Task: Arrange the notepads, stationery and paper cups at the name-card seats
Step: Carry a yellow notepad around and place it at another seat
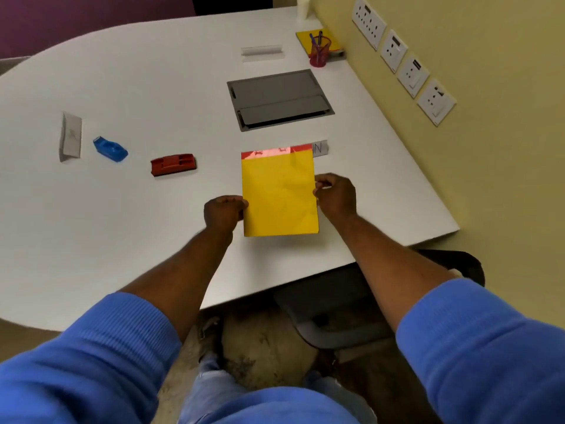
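Yellow notepad point(279, 194) with a red top band sits near the table's point(153, 224) near edge, towards its right side. The left hand point(224, 212) pinches its left edge and the right hand point(336, 195) pinches its right edge. Its top partly covers a name card point(320, 147). A grey hatch point(279, 99) lies beyond. At the far right corner a red pen cup point(319, 55) stands on a second notepad point(305, 37), near white paper cups point(303, 6)
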{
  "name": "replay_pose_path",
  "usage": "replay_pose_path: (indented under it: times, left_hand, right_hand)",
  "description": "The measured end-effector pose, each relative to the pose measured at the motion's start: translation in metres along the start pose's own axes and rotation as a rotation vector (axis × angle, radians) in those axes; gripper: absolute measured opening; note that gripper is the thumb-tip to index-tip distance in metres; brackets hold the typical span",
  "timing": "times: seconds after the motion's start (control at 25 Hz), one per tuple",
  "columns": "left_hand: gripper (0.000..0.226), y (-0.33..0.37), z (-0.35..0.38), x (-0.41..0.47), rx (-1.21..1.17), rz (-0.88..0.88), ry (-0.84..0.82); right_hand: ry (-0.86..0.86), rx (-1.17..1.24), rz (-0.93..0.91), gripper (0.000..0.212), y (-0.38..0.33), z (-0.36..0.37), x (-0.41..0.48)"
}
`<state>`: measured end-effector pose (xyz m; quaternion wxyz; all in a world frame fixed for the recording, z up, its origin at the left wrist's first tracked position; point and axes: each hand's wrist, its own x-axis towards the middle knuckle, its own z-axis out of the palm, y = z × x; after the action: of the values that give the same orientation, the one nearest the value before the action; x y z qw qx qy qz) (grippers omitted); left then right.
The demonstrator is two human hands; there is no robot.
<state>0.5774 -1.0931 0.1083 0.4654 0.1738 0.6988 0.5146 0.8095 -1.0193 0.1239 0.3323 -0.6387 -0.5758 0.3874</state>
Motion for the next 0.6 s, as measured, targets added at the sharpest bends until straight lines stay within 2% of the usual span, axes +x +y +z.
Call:
replay_pose_path:
  times: [0.12, 0.2, 0.6]
  left_hand:
    - [0.013, 0.007, 0.048, -0.035, -0.017, 0.049, 0.014]
    - [0.020, 0.013, 0.069, -0.052, -0.032, 0.069, 0.018]
    - [0.018, 0.011, 0.125, -0.071, -0.100, 0.104, 0.000]
  right_hand:
    - [-0.017, 0.000, -0.046, 0.027, 0.007, -0.059, 0.016]
    - [-0.024, 0.015, -0.046, 0.029, 0.008, -0.087, 0.024]
    - [-0.006, 0.026, -0.110, 0.032, 0.023, -0.142, 0.041]
